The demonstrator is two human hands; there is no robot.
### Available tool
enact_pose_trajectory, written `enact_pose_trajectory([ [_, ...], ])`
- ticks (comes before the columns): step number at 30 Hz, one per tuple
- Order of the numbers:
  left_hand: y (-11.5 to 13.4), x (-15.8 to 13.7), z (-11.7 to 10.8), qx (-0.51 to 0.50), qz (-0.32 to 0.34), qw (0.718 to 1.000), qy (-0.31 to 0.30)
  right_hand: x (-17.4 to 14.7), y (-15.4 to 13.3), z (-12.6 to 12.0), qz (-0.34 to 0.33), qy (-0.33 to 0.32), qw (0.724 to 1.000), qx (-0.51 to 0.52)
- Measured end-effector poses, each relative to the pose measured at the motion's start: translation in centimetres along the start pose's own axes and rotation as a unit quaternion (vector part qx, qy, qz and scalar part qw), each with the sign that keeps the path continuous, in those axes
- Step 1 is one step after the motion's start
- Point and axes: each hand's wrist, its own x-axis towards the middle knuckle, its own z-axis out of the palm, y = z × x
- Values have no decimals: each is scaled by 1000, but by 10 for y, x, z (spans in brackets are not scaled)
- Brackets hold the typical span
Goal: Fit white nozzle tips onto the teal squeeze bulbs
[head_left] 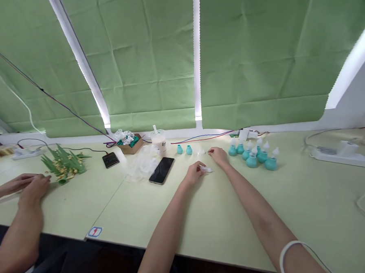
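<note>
My left hand (194, 174) is closed on a small translucent white nozzle (206, 169), held low over the table with its tip pointing right. Just beyond it, my right hand (218, 155) has thumb and forefinger pinched together; whatever may be between them is too small to make out. Some loose clear pieces (201, 151) lie to the left of those fingertips. Two small teal bulbs (189, 149) without tops stand upright further left. On the right, several teal bulbs (252, 159) with clear pointed tops stand in a group.
A phone (161, 170), a pile of thin clear plastic (142, 165), a drink cup (159, 142) and a cardboard box (130, 145) are to the left. A co-worker's hands (34, 183) are beside green leafy pieces (65, 163). A power strip (342, 155) lies right.
</note>
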Motion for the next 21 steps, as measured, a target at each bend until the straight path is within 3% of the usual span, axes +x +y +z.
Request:
enact_pose_trajectory([
  [4, 4, -1, 1, 26, 3, 999, 18, -3, 8, 2, 5, 5, 1000, 2],
  [8, 6, -2, 0, 27, -1, 999, 23, -8, 9, 0, -37, 34, 999, -14],
  [12, 5, -1, -1, 21, -9, 999, 39, -15, -4, -3, -119, 93, 988, -38],
  [17, 4, 2, 0, -5, -1, 998, 56, -15, -30, -1, -281, 69, 947, -137],
  [21, 4, 3, -1, -16, 0, 998, 65, -11, -35, 8, -284, 45, 939, -191],
])
